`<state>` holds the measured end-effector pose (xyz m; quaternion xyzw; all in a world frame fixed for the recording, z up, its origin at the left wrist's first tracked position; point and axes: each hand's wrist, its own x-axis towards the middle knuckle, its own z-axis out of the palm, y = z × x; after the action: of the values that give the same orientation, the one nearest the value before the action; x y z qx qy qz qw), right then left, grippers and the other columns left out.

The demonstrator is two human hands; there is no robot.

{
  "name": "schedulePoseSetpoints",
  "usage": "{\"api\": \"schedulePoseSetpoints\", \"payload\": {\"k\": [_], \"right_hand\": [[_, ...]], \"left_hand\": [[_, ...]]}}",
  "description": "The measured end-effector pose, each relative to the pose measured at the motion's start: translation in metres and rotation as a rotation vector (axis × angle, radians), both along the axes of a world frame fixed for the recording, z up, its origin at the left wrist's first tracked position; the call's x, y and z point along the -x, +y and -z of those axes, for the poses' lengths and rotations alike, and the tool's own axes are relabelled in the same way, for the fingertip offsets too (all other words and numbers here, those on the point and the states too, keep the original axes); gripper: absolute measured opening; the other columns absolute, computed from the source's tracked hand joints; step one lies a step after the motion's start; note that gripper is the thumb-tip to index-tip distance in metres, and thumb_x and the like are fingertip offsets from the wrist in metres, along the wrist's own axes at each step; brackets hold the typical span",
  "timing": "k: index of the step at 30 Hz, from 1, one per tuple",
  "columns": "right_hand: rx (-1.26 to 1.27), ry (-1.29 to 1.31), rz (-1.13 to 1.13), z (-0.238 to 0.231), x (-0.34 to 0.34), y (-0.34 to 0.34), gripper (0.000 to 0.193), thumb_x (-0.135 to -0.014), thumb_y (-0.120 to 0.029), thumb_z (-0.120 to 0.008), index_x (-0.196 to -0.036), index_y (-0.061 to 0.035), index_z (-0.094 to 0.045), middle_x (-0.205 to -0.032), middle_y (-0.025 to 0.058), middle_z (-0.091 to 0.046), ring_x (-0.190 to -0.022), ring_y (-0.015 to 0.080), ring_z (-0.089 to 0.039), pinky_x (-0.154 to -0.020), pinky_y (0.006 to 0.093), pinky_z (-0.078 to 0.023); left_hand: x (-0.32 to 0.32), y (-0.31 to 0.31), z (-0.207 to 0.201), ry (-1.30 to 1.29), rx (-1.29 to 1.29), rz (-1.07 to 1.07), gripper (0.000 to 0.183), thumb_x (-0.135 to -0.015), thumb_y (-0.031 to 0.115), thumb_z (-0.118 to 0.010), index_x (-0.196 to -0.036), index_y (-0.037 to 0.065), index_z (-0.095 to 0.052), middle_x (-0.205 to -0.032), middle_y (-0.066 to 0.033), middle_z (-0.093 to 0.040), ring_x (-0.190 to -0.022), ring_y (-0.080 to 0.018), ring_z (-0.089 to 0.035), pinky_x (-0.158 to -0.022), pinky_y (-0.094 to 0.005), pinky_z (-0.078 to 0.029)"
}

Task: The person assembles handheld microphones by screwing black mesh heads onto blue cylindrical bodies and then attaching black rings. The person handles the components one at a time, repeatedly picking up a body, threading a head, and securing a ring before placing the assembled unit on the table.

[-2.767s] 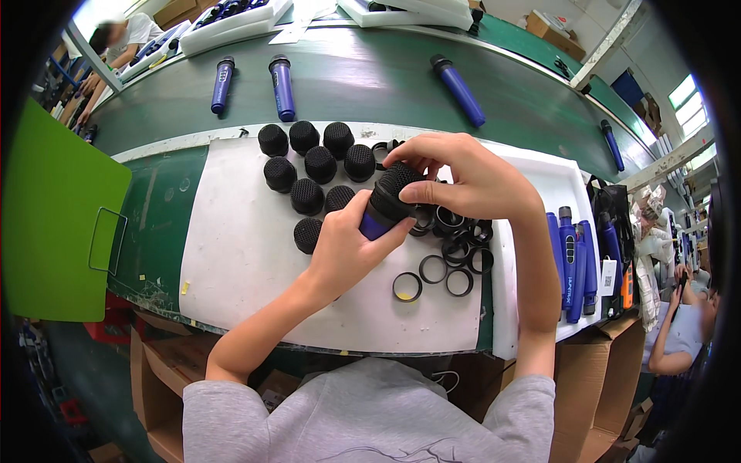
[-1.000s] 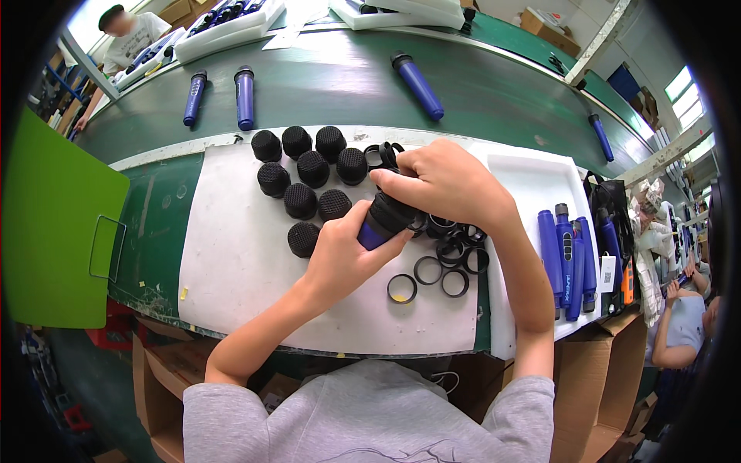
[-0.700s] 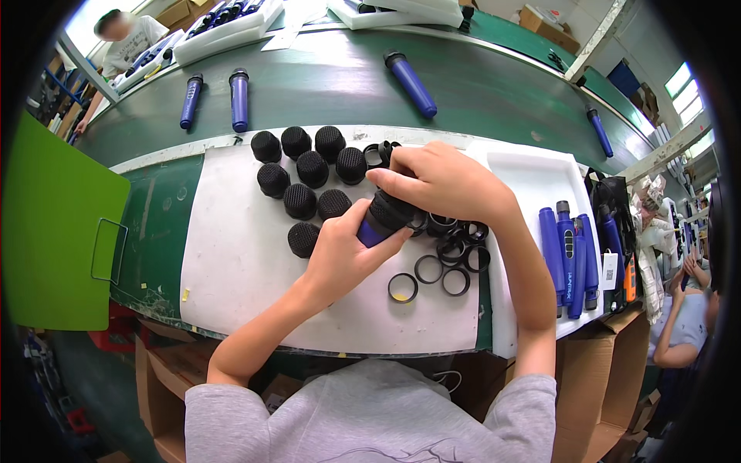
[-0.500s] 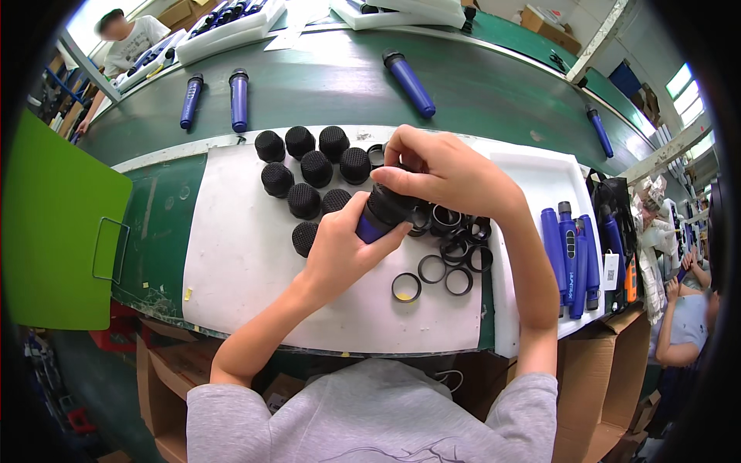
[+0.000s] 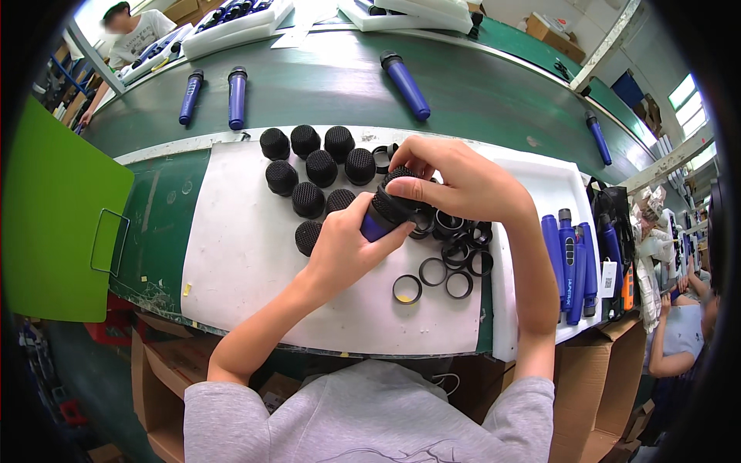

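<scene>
My left hand (image 5: 340, 245) is wrapped round the blue handle of a microphone (image 5: 373, 227), which tilts up and to the right above the white work sheet (image 5: 255, 293). At its upper end is a black mesh microphone head (image 5: 399, 176). My right hand (image 5: 467, 185) grips that head from above, thumb across the front and fingers curled behind. Left of my hands stand several loose black mesh heads (image 5: 321, 167). Several black rings (image 5: 458, 284) lie under and beside my right hand, some of them hidden by it.
At the right, a white foam tray (image 5: 503, 309) holds several blue microphone handles (image 5: 569, 266). Beyond the sheet, a green conveyor belt (image 5: 309, 85) carries blue microphones (image 5: 405, 85). A bright green panel (image 5: 62, 216) stands at the left. Other people sit at the far left and right.
My right hand has shifted slightly right and its thumb has rolled over, so more of the mesh head shows. My left hand keeps its hold on the microphone. The view has shifted slightly.
</scene>
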<state>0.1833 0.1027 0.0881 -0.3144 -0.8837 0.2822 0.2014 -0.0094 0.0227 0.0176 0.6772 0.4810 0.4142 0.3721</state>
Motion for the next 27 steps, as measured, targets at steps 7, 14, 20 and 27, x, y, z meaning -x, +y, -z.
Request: {"api": "schedulePoseSetpoints", "payload": {"k": [7,14,20,27], "right_hand": [[-0.008,-0.056,0.038,-0.001,0.003,-0.002,0.042,-0.096,-0.040,-0.066,-0.099,0.0017,-0.062,-0.080,0.0152,-0.066,-0.074,0.0265,-0.063,-0.068,0.0374,-0.049],[0.014,-0.102,0.071,0.001,0.004,-0.001,0.044,-0.097,-0.042,-0.064,-0.097,0.0015,-0.062,-0.081,0.0168,-0.067,-0.071,0.0293,-0.063,-0.067,0.0386,-0.050],[-0.027,-0.131,0.114,0.004,0.009,-0.002,0.050,-0.098,-0.047,-0.060,-0.090,0.0018,-0.063,-0.076,0.0178,-0.066,-0.068,0.0327,-0.062,-0.065,0.0416,-0.049],[-0.009,-0.200,0.168,0.001,0.015,-0.005,0.052,-0.100,-0.045,-0.054,-0.081,0.0026,-0.065,-0.067,0.0212,-0.062,-0.066,0.0381,-0.060,-0.064,0.0449,-0.047]], "left_hand": [[0.000,0.000,0.003,0.031,-0.010,-0.015,0.041,-0.085,0.031,-0.080,-0.096,-0.002,-0.060,-0.071,-0.0120,-0.067,-0.061,-0.0214,-0.067,-0.057,-0.0333,-0.052],[-0.001,-0.001,0.002,0.040,0.006,-0.003,0.040,-0.085,0.031,-0.079,-0.095,-0.002,-0.059,-0.071,-0.0115,-0.067,-0.060,-0.0208,-0.067,-0.056,-0.0332,-0.052],[-0.001,-0.001,0.002,0.051,0.016,0.000,0.039,-0.085,0.030,-0.079,-0.095,-0.002,-0.059,-0.071,-0.0112,-0.067,-0.060,-0.0209,-0.067,-0.056,-0.0335,-0.052],[-0.002,-0.002,0.003,0.050,-0.002,0.011,0.038,-0.086,0.030,-0.078,-0.096,-0.002,-0.059,-0.071,-0.0113,-0.067,-0.061,-0.0218,-0.068,-0.057,-0.0339,-0.052]]}}
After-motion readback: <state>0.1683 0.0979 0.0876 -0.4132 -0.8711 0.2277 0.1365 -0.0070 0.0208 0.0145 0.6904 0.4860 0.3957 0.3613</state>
